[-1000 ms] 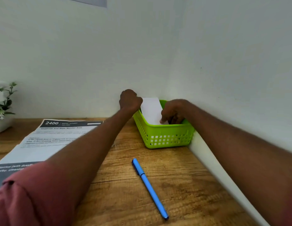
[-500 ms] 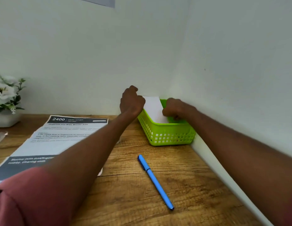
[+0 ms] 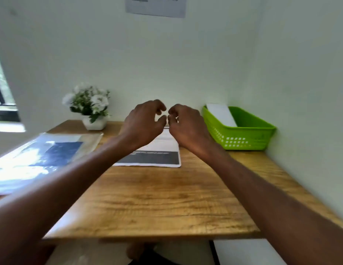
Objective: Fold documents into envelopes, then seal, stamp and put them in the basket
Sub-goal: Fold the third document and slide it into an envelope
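1. Above the far middle of the wooden worktop point(image 3: 157, 197), the left hand point(image 3: 144, 125) and the right hand point(image 3: 188, 127) hang side by side, fingertips almost meeting, well clear of the surface.
2. Left hand: fingers loosely curled and spread, thumb apart from them, holding nothing.
3. Right hand: fingers likewise loosely curled, nothing between them; whether thumb and forefinger touch is too blurred to tell.
4. Under and just behind both hands lies a printed document point(image 3: 157, 153), flat on the worktop, white with a dark band along its near edge; the hands are not on it.
5. At the far right corner, against the side wall, stands the green basket point(image 3: 243, 138) with a slotted side.
6. Inside the basket a white envelope point(image 3: 221, 114) leans against the far left end, its upper edge sticking above the rim.
7. On the left part of the worktop lies a clear plastic sleeve point(image 3: 42, 155) holding dark-printed sheets, glare over much of it.
8. Behind it, by the back wall, sits a small white pot of white flowers point(image 3: 88, 106).
9. High on the back wall hangs a paper notice point(image 3: 156, 5), its text unreadable.
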A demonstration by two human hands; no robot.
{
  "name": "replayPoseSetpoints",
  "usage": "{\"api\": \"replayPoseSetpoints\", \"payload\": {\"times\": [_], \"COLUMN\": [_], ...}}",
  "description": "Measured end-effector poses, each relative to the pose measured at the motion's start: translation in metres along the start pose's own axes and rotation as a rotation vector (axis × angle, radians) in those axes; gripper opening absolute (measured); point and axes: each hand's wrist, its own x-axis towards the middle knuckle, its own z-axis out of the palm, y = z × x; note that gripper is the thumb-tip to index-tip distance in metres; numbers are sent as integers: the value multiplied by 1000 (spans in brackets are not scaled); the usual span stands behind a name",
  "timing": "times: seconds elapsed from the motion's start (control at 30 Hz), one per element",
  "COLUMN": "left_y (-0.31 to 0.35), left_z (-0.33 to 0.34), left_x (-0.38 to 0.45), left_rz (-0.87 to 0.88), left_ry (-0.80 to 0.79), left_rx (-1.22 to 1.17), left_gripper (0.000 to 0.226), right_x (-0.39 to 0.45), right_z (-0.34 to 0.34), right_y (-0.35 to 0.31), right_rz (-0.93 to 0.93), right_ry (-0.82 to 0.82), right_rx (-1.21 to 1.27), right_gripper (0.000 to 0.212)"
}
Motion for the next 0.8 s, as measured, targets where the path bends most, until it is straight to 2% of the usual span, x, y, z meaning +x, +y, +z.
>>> {"api": "replayPoseSetpoints", "payload": {"times": [0.2,0.37,0.47,0.57,0.73,0.8], "left_y": [-78,-129,-148,-162,-168,-178], "left_z": [-91,-144,-157,-163,-192,-207], "left_x": [-96,-140,-154,-172,-181,-190], "left_rz": [-157,-296,-380,-411,-399,-417], "left_ry": [-18,-181,-205,-132,253,238], "left_rx": [224,447,524,504,386,365], "left_gripper": [29,39,39,31,33,31], "right_x": [-42,-54,-61,-69,-76,-79], "right_z": [50,81,97,115,127,128], "right_y": [-70,-133,-161,-178,-177,-182], "right_rz": [-137,-309,-392,-491,-656,-642], "right_ry": [-173,-328,-385,-408,-407,-390], "right_rx": [137,200,263,293,232,290], "right_gripper": [27,32,28,23,21,20]}}
